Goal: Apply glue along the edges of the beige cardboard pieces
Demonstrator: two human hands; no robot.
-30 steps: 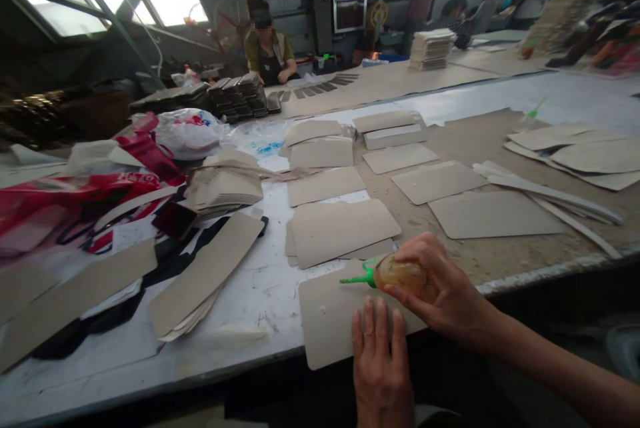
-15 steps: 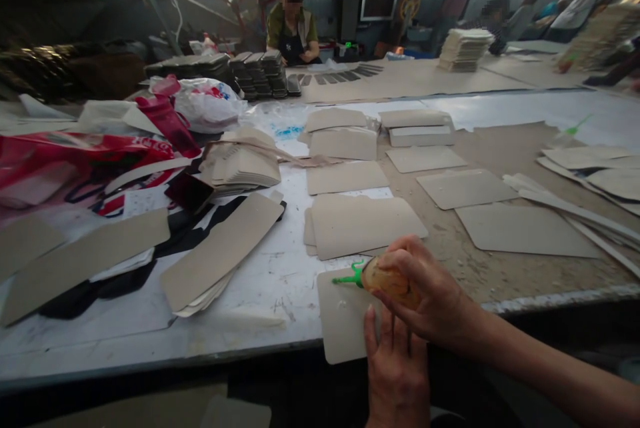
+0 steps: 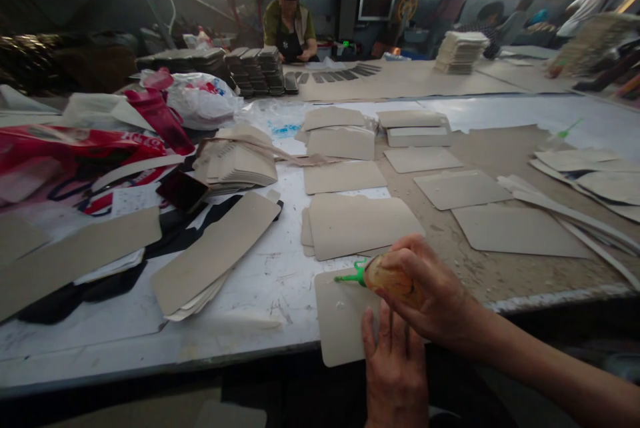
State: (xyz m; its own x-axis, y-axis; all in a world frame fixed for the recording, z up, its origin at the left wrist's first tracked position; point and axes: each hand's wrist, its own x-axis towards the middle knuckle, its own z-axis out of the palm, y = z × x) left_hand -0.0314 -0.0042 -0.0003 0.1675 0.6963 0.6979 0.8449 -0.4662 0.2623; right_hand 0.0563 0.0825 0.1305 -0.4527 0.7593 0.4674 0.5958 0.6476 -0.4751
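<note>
From my end, through the head view, I have the right hand (image 3: 435, 291) curled around a squeeze bottle (image 3: 393, 281) with amber-coloured contents, tipped on its side so that its green nozzle (image 3: 354, 275) points left over a grey-beige card (image 3: 335, 331). I can't tell whether the tip touches the card. The card sits at the near side of the tabletop (image 3: 260, 281), its lower end jutting past the edge, with a small whitish spot (image 3: 340, 305) on its face, just below the nozzle. My left hand (image 3: 397, 375) lies flat on the same card, fingers extended and close together, gripping nothing; the right hand passes just above its fingertips. Directly beyond, I see a larger card (image 3: 365, 225) overlapping others, and farther right two more cards lie near a bundle of pale strips (image 3: 565, 208). To the left a slanted pile of long cards (image 3: 220, 248) rests partly on black material, with a dark flat object (image 3: 183, 191) and a pink bottle (image 3: 160, 115) behind it. Across the tabletop, a co-worker (image 3: 290, 25) sits beside stacks of dark pieces (image 3: 255, 71).
</note>
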